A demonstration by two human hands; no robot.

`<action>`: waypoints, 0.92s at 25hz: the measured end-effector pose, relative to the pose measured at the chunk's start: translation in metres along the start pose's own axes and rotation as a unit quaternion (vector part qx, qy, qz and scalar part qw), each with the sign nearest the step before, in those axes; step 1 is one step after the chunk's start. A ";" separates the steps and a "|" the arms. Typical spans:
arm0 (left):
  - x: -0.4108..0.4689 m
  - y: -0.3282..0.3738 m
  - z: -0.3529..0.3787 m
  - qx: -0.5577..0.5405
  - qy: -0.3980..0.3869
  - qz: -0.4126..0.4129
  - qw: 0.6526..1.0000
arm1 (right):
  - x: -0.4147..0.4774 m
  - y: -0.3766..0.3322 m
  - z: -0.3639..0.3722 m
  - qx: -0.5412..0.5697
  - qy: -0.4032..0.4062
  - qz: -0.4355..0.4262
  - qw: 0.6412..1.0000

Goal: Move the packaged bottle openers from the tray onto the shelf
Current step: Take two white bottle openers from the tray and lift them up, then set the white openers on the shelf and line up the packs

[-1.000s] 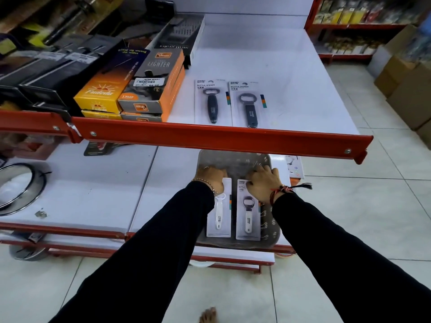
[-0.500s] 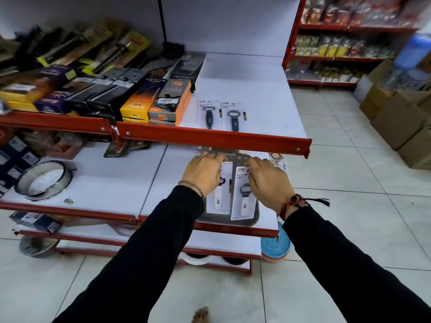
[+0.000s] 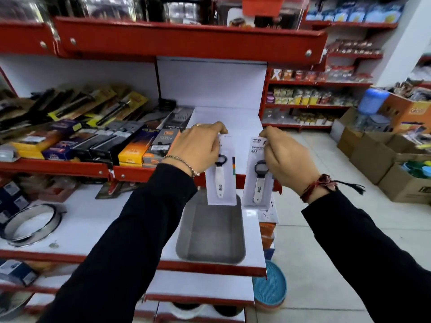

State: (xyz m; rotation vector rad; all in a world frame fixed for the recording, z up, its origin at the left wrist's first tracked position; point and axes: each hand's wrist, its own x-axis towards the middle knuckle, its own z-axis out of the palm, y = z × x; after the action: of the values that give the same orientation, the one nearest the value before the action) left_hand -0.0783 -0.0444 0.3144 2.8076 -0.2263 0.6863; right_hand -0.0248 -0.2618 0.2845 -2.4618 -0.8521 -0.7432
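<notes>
My left hand (image 3: 198, 148) pinches the top of a white card with a white-handled bottle opener (image 3: 220, 180), which hangs above the grey tray (image 3: 210, 231). My right hand (image 3: 286, 157) grips the top of a second packaged bottle opener (image 3: 257, 183), hanging beside the first over the tray's right edge. Both packs are level with the red front lip of the white middle shelf (image 3: 224, 120). The tray lies on the lower shelf with nothing in it. The two dark-handled openers placed earlier on the middle shelf are hidden behind my hands.
Boxed lighters and knives (image 3: 144, 148) fill the middle shelf to the left. A metal ring (image 3: 30, 224) lies on the lower shelf at left. A red upper shelf (image 3: 186, 38) overhangs. Cardboard boxes (image 3: 384, 159) stand on the tiled floor at right, a blue round object (image 3: 270, 287) below.
Both hands lifted the two white-handled opener packs out of the tray and up to the middle shelf's edge. The tray now holds nothing. The view tilted upward.
</notes>
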 end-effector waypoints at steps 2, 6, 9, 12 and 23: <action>0.033 0.003 -0.008 0.004 0.013 0.004 1.000 | 0.026 0.012 -0.007 0.003 0.007 0.009 1.000; 0.106 0.004 0.002 0.004 -0.032 -0.028 0.999 | 0.070 0.048 0.004 -0.026 -0.005 0.060 0.998; 0.148 0.000 0.031 0.004 -0.113 -0.053 0.992 | 0.093 0.076 0.029 0.006 -0.074 0.086 0.994; 0.166 -0.008 0.067 -0.012 -0.183 -0.069 0.981 | 0.104 0.100 0.055 0.005 -0.139 0.117 0.983; 0.160 -0.037 0.155 -0.014 -0.291 -0.085 0.953 | 0.100 0.131 0.118 -0.030 -0.257 0.183 0.948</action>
State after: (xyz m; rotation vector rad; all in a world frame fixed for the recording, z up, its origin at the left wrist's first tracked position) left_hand 0.1372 -0.0652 0.2494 2.8804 -0.0885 -0.1969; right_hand 0.1697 -0.2485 0.2266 -2.8008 -0.5059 0.0113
